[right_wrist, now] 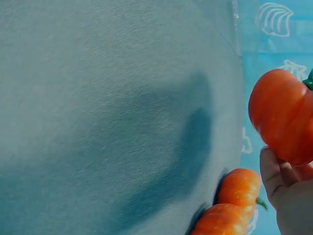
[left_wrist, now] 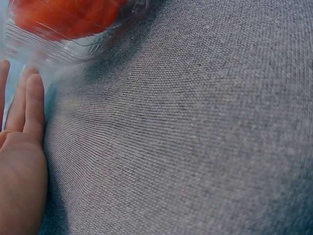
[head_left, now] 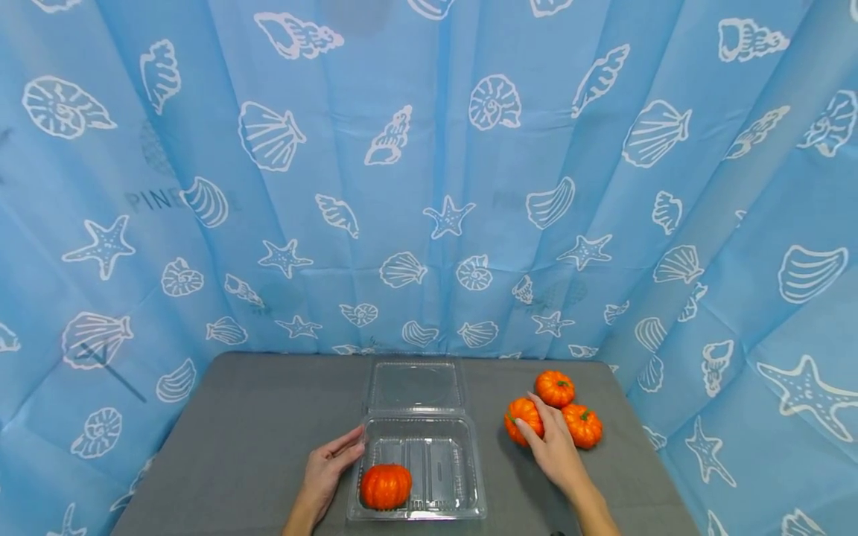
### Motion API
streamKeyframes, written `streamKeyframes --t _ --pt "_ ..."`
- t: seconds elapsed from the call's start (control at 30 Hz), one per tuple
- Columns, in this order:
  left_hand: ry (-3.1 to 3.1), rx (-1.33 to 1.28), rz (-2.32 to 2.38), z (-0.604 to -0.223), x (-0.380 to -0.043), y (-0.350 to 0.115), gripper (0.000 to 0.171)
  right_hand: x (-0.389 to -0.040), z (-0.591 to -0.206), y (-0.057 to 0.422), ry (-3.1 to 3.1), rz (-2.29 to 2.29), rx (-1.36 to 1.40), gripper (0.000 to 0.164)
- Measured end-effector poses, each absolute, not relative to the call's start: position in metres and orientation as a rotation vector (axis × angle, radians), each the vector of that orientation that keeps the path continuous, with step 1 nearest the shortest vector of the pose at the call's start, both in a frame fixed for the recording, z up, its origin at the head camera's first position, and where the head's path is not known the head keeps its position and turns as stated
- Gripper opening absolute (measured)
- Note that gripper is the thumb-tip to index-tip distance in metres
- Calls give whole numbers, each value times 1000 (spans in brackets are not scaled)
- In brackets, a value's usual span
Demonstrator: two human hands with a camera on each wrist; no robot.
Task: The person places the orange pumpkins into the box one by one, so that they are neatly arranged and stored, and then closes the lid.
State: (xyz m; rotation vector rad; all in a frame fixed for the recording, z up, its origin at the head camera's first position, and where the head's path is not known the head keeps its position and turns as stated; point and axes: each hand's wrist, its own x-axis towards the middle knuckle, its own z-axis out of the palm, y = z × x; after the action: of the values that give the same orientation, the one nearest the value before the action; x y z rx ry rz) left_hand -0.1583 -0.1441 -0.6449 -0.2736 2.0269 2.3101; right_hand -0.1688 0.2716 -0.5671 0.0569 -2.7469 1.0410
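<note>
My right hand [head_left: 555, 449] grips a small orange pumpkin [head_left: 523, 421] with a green stem; in the right wrist view this pumpkin [right_wrist: 283, 117] is held above the grey cloth. Two more pumpkins, one behind [head_left: 555, 388] and one to the right [head_left: 582, 426], sit close by that hand. A clear plastic clamshell container [head_left: 436, 514] lies with its lid [head_left: 415, 383] folded back. One orange pumpkin [head_left: 386, 487] rests in its front left corner. Fingers of my left hand [head_left: 327, 470] are extended and touch the container's left edge.
A grey cloth-covered table [head_left: 255, 432] lies under everything. Behind it and along both sides hangs a blue curtain [head_left: 429, 186] with white shell and starfish prints.
</note>
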Motion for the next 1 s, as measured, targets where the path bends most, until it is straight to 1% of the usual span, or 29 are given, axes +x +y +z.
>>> streamKeyframes --t 0.13,0.23,0.5,0.73,1.0 --pt "2041 -280 2317 -644 -159 -145 51 -168 -561 265 -2698 1032 133 54" --pt "2051 -298 2314 -645 -158 -145 50 -166 -557 260 -2687 1036 161 52" --pt "2054 -263 2340 -648 -158 -143 49 -163 -547 246 -2614 1020 279 57" --pt "2059 -280 2311 -647 -158 -143 50 -161 -536 234 -2547 974 394 69" --pt "2045 -302 2282 -644 -158 -144 52 -156 -532 224 -2549 1004 451 67"
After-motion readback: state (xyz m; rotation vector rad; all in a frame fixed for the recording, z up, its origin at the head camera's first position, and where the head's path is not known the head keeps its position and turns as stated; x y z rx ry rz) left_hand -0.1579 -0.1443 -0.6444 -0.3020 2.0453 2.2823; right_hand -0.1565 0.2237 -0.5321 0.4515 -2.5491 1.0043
